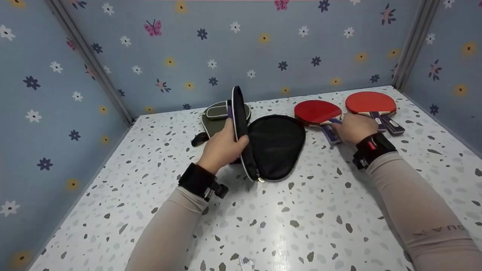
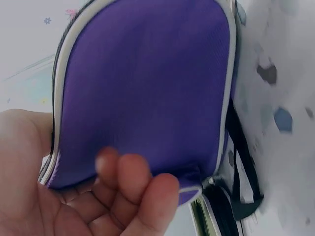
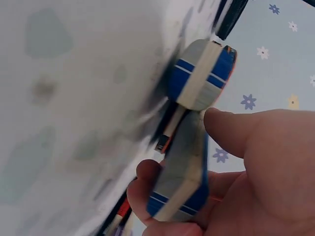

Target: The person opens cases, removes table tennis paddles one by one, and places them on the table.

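Observation:
A paddle case with a purple outside point(image 2: 147, 88) and white piping stands unzipped, its black-lined half point(image 1: 276, 146) flat on the table. My left hand point(image 1: 224, 146) grips the other half point(image 1: 241, 113), which is raised nearly upright, thumb on the inner side and fingers on the purple outside. To the right, my right hand point(image 1: 356, 128) pinches the handle point(image 3: 182, 172) of a red table tennis paddle point(image 1: 318, 111) between thumb and fingers. Another handle point(image 1: 331, 134) sticks out below that paddle. In the right wrist view, a second blue-striped handle point(image 3: 202, 73) lies just beyond the thumb.
An olive green case point(image 1: 218, 113) with white piping lies behind the raised half, a black strap point(image 1: 199, 139) beside it. Another red paddle point(image 1: 371, 102) rests at the back right, with dark handles point(image 1: 392, 125) near it. Flowered panels point(image 1: 263, 49) enclose the speckled table point(image 1: 282, 226).

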A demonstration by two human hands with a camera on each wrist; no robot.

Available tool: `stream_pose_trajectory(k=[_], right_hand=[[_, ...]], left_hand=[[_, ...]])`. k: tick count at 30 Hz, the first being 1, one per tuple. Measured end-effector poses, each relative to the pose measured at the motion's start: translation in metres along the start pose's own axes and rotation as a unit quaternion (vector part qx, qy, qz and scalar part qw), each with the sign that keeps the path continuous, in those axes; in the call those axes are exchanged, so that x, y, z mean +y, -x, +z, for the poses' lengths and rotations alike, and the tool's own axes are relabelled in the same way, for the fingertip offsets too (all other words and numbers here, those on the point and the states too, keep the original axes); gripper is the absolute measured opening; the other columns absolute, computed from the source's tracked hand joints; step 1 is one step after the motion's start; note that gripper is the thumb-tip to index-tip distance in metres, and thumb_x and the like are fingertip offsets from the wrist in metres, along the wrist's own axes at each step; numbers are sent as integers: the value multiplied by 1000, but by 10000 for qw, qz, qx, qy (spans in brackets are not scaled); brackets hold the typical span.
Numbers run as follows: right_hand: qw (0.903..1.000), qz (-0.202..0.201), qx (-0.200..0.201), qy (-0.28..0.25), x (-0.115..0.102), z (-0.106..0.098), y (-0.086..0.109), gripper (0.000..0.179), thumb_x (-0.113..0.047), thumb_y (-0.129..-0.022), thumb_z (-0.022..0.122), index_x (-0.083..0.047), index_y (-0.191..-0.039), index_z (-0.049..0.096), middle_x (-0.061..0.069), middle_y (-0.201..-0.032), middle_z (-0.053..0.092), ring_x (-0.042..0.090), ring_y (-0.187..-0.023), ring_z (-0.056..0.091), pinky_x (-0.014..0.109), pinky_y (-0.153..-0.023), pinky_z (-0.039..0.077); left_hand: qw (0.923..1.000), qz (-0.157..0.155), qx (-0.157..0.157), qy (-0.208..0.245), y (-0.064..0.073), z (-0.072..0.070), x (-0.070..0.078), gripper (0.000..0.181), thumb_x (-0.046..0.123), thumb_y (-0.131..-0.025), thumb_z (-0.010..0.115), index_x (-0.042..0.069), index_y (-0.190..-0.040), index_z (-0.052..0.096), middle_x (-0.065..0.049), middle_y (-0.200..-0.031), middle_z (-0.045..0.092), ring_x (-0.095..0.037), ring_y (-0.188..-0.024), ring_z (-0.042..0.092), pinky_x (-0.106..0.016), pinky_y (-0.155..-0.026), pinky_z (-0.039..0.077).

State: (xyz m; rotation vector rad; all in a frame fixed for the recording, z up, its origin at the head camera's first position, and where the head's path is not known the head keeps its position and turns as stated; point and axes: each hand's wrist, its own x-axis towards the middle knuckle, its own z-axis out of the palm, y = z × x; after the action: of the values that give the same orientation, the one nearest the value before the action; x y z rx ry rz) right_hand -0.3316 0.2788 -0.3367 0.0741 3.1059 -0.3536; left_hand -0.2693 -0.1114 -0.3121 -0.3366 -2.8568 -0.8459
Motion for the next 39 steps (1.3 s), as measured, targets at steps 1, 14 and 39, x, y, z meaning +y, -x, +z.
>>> stream_pose_trajectory(k=[1, 14, 39], right_hand=[[10000, -5, 85, 46, -2, -1, 1, 54, -45, -113, 55, 5, -98, 69, 21, -87, 64, 47, -93, 64, 58, -81, 51], [9966, -263, 759, 206, -12, -4, 5, 65, -43, -110, 62, 19, -128, 65, 40, -124, 63, 56, -117, 52, 69, -94, 49], [9920, -736, 968, 326, -43, -9, 19, 59, -42, -110, 66, 15, -127, 65, 36, -122, 64, 51, -114, 54, 66, -89, 54]], left_hand=[[10000, 23, 39, 21, 0, 1, 2, 50, 40, -105, 59, 8, -142, 49, -16, -110, 75, -35, -90, 72, -53, -82, 56], [9996, 289, -42, 64, -11, 29, 34, 33, 36, -103, 64, 10, -120, 54, -8, -95, 67, -29, -83, 68, -44, -75, 54], [9926, 460, -564, -970, -27, 79, 66, 24, 38, -104, 67, 16, -96, 63, -1, -90, 68, -23, -84, 67, -43, -79, 55]])
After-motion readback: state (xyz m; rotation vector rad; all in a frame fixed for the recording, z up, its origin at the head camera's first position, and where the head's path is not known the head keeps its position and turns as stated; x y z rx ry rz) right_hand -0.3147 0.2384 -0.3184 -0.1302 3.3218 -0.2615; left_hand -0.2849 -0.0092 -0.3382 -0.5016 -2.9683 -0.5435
